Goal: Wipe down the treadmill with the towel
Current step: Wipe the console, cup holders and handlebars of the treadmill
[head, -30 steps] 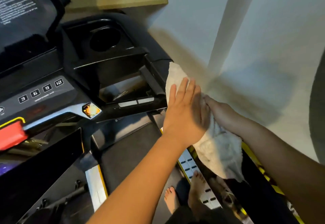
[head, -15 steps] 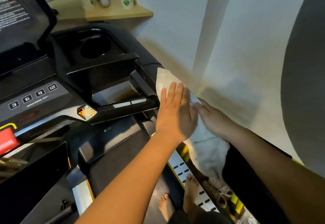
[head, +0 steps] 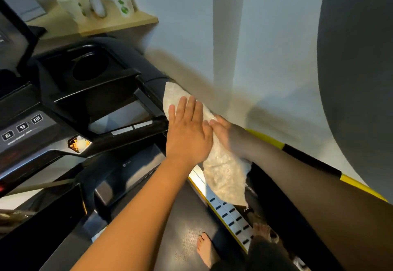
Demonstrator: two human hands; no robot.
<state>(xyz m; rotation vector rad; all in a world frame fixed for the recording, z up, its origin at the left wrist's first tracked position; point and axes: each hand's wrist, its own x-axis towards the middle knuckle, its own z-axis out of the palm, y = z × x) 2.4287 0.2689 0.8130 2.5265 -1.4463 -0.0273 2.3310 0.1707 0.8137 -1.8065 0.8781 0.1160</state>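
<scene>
On the handrail (head: 302, 155), my left hand (head: 187, 134) presses the towel (head: 225, 175) flat, mid-wipe; whether my right hand (head: 225, 132) grips, I cannot tell; next, slide along.

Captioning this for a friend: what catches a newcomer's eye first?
The white towel hanging over the treadmill handrail, mid-frame, with the left hand pressed flat on it and the right hand holding it from the wall side. Then the console's cup holder, upper left.

We read 6, 9 and 12 on buttons (head: 22, 127) of the treadmill (head: 127, 134), below-left of its cup holder (head: 90, 67); the print beneath is blurred.
</scene>
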